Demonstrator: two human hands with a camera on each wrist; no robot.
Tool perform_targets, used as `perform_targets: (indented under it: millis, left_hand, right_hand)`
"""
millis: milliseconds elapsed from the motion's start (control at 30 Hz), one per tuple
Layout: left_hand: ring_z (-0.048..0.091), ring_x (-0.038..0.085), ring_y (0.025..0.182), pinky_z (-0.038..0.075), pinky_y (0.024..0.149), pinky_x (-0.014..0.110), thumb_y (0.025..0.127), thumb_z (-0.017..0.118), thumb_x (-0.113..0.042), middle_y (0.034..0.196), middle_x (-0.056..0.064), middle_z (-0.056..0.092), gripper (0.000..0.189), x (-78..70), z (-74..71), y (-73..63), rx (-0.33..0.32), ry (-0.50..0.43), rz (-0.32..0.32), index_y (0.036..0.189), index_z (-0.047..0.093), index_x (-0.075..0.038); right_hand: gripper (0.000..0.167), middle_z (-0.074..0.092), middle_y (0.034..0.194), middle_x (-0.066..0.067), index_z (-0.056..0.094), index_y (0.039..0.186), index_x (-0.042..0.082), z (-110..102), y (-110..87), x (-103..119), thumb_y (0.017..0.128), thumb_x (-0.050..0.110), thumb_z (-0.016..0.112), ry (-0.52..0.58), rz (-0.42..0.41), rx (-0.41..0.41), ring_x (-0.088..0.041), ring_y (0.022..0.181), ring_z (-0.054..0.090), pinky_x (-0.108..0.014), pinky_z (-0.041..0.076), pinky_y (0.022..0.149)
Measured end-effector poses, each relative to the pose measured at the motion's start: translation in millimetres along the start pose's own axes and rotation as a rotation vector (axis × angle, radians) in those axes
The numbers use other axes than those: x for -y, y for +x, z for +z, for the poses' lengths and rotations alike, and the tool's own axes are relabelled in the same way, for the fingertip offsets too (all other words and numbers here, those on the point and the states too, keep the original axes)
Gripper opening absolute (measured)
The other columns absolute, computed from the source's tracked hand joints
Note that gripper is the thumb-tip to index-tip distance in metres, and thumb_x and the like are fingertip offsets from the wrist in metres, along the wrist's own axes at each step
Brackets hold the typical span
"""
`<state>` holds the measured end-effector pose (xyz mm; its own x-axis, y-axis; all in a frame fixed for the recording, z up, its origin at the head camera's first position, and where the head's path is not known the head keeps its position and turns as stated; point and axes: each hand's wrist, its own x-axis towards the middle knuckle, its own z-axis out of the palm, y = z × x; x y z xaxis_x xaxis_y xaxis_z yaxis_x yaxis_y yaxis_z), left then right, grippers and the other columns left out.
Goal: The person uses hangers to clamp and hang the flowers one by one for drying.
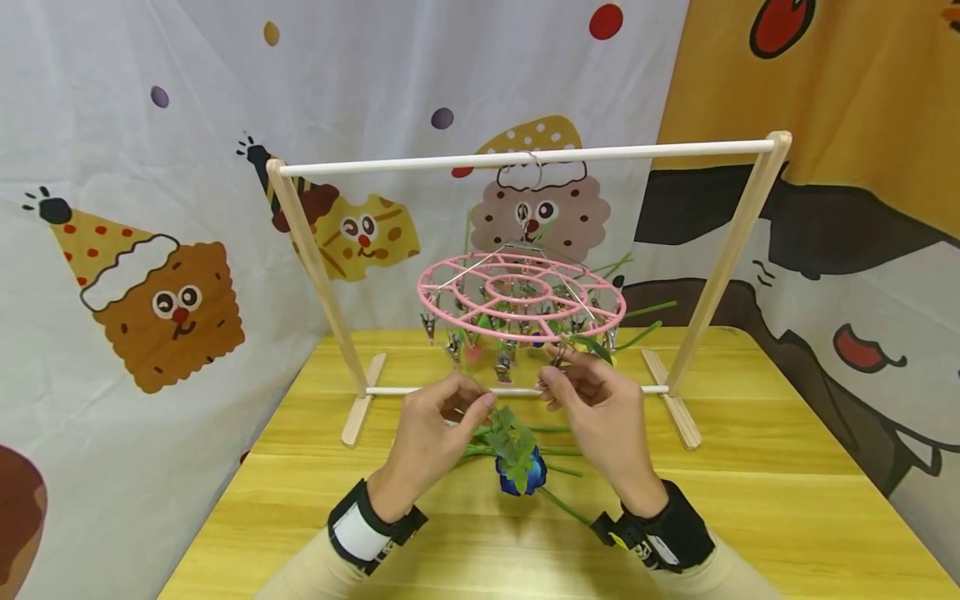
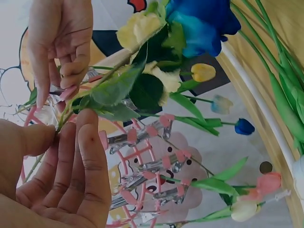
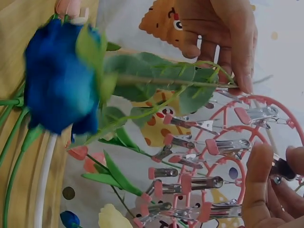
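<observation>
A blue rose (image 1: 522, 473) hangs head down, its leafy stem (image 3: 156, 81) pinched between the thumb and fingers of my left hand (image 1: 435, 429). My right hand (image 1: 603, 408) pinches a metal clip (image 3: 281, 169) at the near right of the round pink hanger (image 1: 517, 332). Both hands are just below the hanger's front rim, the left one lower. In the left wrist view the stem top is close to the right hand's clip; whether they touch I cannot tell. Other clips (image 3: 228, 146) with pink tips dangle round the hanger, some gripping tulips (image 2: 244, 127) upside down.
A wooden stand (image 1: 720, 267) with a white top bar (image 1: 645, 153) carries the hanger by its hook. More green flower stems (image 1: 562, 468) lie on the wooden table (image 1: 315, 500) below the hands. A patterned cloth (image 1: 360, 75) hangs behind.
</observation>
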<state>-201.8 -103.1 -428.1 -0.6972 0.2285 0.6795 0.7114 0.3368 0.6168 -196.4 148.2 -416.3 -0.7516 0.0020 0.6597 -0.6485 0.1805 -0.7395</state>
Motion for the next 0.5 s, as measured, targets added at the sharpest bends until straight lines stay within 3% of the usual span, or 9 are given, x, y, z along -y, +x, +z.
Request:
perform_targets:
  millis: [200, 300, 500]
  left_hand:
    - [0.083, 0.015, 0.076, 0.07, 0.066, 0.027, 0.109, 0.085, -0.012, 0.093, 0.002, 0.087, 0.004, -5.6, 1.1, 0.9, -0.002, -0.041, -0.033, 0.113, 0.083, -0.01]
    - [0.085, 0.02, 0.078, 0.072, 0.069, 0.029, 0.108, 0.085, -0.011, 0.094, 0.003, 0.087, 0.005, -9.2, 1.7, 0.7, -0.003, -0.054, -0.045, 0.113, 0.083, -0.01]
    - [0.085, 0.012, 0.081, 0.072, 0.069, 0.031, 0.107, 0.085, -0.005, 0.096, 0.004, 0.089, 0.01, -14.8, 4.0, 1.0, -0.004, -0.074, -0.037, 0.111, 0.086, -0.014]
  right_hand:
    - [0.02, 0.088, 0.106, -0.018, 0.085, 0.126, 0.002, -6.0, 4.1, 1.7, 0.107, 0.004, 0.084, -0.024, 0.061, 0.036, -0.011, 0.089, 0.084, -0.025, 0.07, 0.08]
    - [0.02, 0.089, 0.111, -0.016, 0.087, 0.126, 0.003, -9.2, 5.7, 2.8, 0.106, 0.008, 0.087, -0.02, 0.118, 0.057, -0.01, 0.092, 0.085, -0.026, 0.071, 0.083]
    - [0.022, 0.089, 0.118, -0.014, 0.087, 0.126, 0.009, -14.2, 8.6, 3.7, 0.105, 0.014, 0.089, -0.019, 0.143, 0.11, -0.012, 0.096, 0.086, -0.033, 0.073, 0.09]
